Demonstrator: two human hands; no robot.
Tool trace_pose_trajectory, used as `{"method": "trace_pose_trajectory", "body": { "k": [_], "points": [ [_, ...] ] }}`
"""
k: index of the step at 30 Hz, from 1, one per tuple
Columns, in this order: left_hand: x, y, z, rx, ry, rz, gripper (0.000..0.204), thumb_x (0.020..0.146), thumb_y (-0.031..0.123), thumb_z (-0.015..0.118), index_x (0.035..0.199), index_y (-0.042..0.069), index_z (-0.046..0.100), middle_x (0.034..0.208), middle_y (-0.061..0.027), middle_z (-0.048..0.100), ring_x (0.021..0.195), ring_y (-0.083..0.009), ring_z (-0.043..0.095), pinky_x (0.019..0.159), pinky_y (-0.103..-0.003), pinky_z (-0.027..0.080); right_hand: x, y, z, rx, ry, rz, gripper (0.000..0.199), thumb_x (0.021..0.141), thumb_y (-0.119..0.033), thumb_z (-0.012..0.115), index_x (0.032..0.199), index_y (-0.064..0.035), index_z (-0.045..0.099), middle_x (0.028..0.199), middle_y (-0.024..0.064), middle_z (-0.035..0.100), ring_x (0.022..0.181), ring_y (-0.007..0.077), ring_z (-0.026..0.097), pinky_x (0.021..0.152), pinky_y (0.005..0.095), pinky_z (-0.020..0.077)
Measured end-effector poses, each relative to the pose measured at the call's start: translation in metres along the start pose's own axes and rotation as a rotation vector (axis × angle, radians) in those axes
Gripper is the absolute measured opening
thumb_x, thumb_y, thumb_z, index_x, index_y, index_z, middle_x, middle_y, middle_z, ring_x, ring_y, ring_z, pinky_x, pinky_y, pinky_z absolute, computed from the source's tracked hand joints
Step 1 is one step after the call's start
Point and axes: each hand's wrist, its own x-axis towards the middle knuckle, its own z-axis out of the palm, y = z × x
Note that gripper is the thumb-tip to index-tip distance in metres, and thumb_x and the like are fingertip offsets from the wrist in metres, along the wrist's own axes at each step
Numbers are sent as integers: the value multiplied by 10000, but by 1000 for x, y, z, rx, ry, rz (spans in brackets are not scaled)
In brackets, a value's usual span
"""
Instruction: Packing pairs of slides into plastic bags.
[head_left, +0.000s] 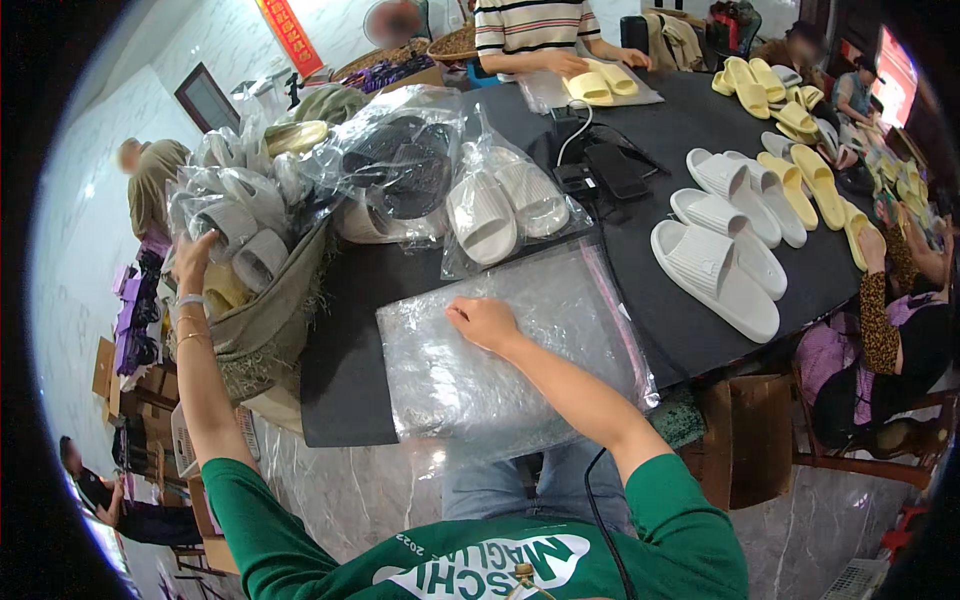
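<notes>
My left hand point(193, 258) reaches out to the left, its fingers closed at a bagged pair of grey slippers point(228, 222) on top of a full woven sack point(285, 325). Part of that grip is hidden by the plastic. Curled fingers of my right hand point(485, 324) rest on a stack of flat clear plastic bags point(500, 385) at the table's near edge, pinching the top film. Just beyond the stack lie a bagged white pair of slippers point(490, 210) and a bagged black pair point(405, 165).
Unbagged white slippers point(715, 275) and yellow slippers point(815, 185) line the right of the black table point(350, 370). A phone point(617, 170) and cables lie mid-table. Across from me, a co-worker handles yellow slippers point(600, 82); another sits at right. A cardboard box point(745, 440) stands below.
</notes>
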Motion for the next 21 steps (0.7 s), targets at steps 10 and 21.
{"method": "trace_pose_trajectory", "body": {
  "k": [10, 21],
  "points": [
    [-42, 68, -12, -117, 407, 348, 354, 795, 307, 587, 812, -39, 665, 805, -249, 655, 768, -421, 647, 725, -502, 504, 3, 11, -5, -15, -24, 63, 268, 887, -371, 558, 890, -129, 672, 806, 142, 680, 766, 363, 650, 667, 478, 497],
    [-85, 205, 4, -4, 602, 1066, 160, 776, 116, 577, 916, 41, 586, 852, -113, 615, 870, -289, 609, 830, -411, 481, 10, 1, 6, -82, 26, -18, 274, 882, -357, 584, 919, -112, 701, 811, 178, 677, 761, 372, 656, 673, 464, 512]
  ]
}}
